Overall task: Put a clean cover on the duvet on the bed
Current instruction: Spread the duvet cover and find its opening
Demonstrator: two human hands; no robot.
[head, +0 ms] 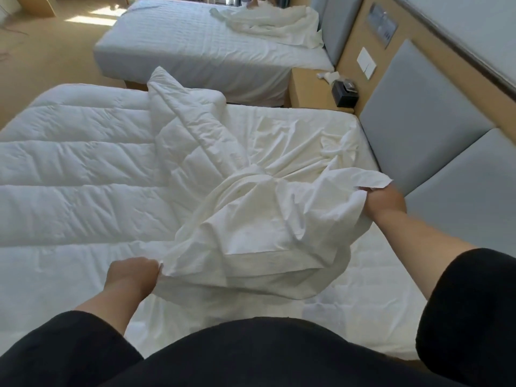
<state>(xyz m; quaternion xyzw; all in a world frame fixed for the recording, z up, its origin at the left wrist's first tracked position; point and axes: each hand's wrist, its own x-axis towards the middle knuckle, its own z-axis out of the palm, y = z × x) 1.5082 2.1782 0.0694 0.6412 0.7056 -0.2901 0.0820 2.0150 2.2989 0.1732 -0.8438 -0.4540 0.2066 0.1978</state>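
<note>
A white quilted duvet [72, 191] lies spread over the near bed [371, 328], with one corner folded up and over near the middle. A thin white duvet cover [265, 219] lies bunched over the duvet's head end, its hemmed edge facing me. My left hand [131, 277] pinches the cover's near left edge. My right hand [384, 202] grips the cover's right edge near the headboard, lifting it slightly. The cover stretches between both hands.
A grey padded headboard [424, 141] runs along the right. A wooden nightstand [310, 90] with a black tissue box [344, 93] stands between the beds. The second bed [195, 51] behind holds a crumpled white sheet [273, 20]. Tan floor lies to the left.
</note>
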